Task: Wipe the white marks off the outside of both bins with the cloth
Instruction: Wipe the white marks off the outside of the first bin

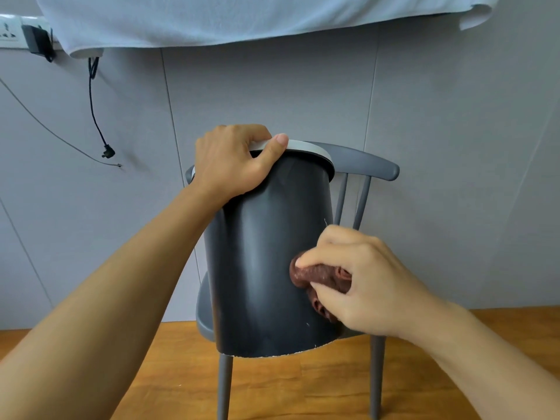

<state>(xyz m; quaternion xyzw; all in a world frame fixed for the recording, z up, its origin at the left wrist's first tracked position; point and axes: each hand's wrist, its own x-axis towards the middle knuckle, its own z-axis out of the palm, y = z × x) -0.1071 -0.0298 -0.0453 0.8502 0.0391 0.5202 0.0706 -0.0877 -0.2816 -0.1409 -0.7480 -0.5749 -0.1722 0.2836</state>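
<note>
The right hand (360,280) fingers (321,259) clench one bunched brown cloth (315,275) and press it against the lower right side of the bin's wall. The left hand (233,162) grips the pale rim, thumb hooked over the top, forearm stretched forward. One dark grey bin (266,253) is in view, tilted and resting on the seat of one grey chair (363,165). A few small white marks (325,222) show above the cloth and along the bottom edge. The chair stands on a wooden floor (151,374) against a grey wall, with a white sheet (242,19) hanging above and one black cable (94,107) dangling at the left.
</note>
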